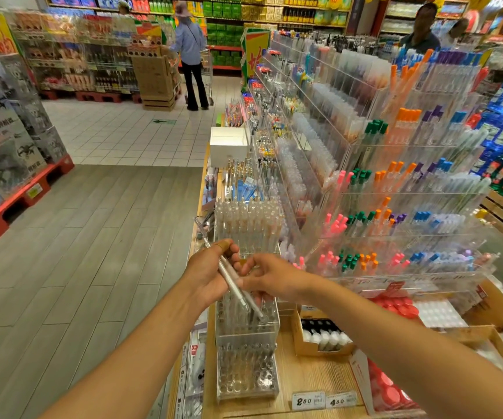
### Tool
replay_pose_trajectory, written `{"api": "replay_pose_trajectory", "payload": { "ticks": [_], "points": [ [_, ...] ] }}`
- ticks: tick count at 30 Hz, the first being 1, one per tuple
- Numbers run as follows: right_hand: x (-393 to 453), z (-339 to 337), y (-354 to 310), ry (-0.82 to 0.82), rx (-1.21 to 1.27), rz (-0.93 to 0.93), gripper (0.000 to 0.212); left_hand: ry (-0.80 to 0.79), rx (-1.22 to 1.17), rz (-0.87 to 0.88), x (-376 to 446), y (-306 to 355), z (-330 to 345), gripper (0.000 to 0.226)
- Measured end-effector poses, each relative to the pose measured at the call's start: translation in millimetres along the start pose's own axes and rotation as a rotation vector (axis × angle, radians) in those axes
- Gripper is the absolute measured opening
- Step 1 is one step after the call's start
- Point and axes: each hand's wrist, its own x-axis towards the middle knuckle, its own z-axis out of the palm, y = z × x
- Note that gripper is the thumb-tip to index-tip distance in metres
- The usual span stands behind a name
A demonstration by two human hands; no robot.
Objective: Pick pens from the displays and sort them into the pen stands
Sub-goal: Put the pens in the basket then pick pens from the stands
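Observation:
My left hand (209, 275) grips a small bunch of clear pens (235, 285) that slant from upper left down to lower right, their tips over a clear acrylic pen stand (245, 323). My right hand (270, 278) meets them from the right and pinches the pens near their middle. The stand has rows of round holes, some with pens in them. A second clear pen stand (245, 375) sits just in front of it. Behind the hands stands a taller clear holder full of pale pens (248, 223).
Tiered acrylic displays of coloured pens (395, 207) rise on the right. A cardboard box of small bottles (323, 338) and price tags (324, 399) sit on the wooden counter. A white box (229, 146) stands further back. Grey floor lies left; people stand in the aisle.

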Motion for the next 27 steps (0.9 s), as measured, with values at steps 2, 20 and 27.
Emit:
{"api": "replay_pose_trajectory", "payload": {
  "ticks": [2,20,27],
  "points": [
    [0.5,3.0,1.0,0.004,-0.049,-0.016,0.024,0.011,-0.018,0.006,0.3,-0.5,0.4,0.016],
    [1.7,-70.7,-47.1,0.348,-0.011,-0.395,0.035,0.074,0.136,-0.025,6.1,-2.5,-4.6,0.017],
    [13.6,-76.2,-52.1,0.573,-0.328,-0.434,0.022,0.059,0.125,-0.055,5.0,0.0,-4.2,0.015]
  ]
}}
